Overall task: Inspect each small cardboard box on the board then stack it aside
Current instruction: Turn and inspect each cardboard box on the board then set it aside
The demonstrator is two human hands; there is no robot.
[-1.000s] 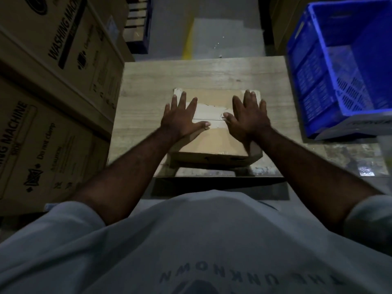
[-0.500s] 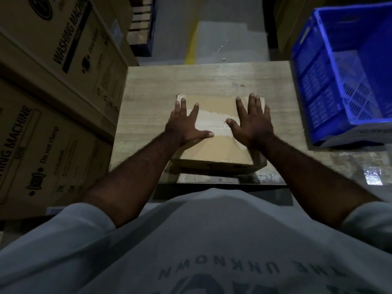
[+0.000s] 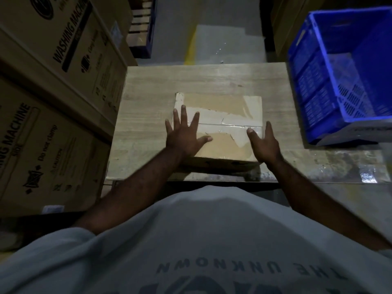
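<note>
Stacked high along the left, washing machine cartons [image 3: 53, 81]. Probably stored stock, no part of the job.

On the right and somewhat far, a blue plastic crate [image 3: 339, 85], just beside the board's right edge, mouth open to the view. Possibly a place for checked boxes, though cannot tell.

Between them, a pale wooden board [image 3: 212, 79], serving as the bench.

Toward its near edge, about midway left to right, one small cardboard box [image 3: 222, 105]. Lying flat with the taped seam up, probably so the top face can be checked. Flanked by both hands, seemingly to steady it or ready it for a turn or lift.

Left hand [image 3: 184, 139] flat on the near-left part of the top: palm down, fingers spread wide, thumb pointing right, forearm reaching in from near left.

Right hand [image 3: 266, 145] turned on edge at the near-right corner: thumb lying on the top, forefinger straight along the right edge, the two held apart. Remaining fingers hidden behind the hand, so cannot tell whether wrapped down the side.

Across the top, clear tape [image 3: 233, 125], wrinkled and ragged over the centre seam. Worth a look during inspection.
</note>
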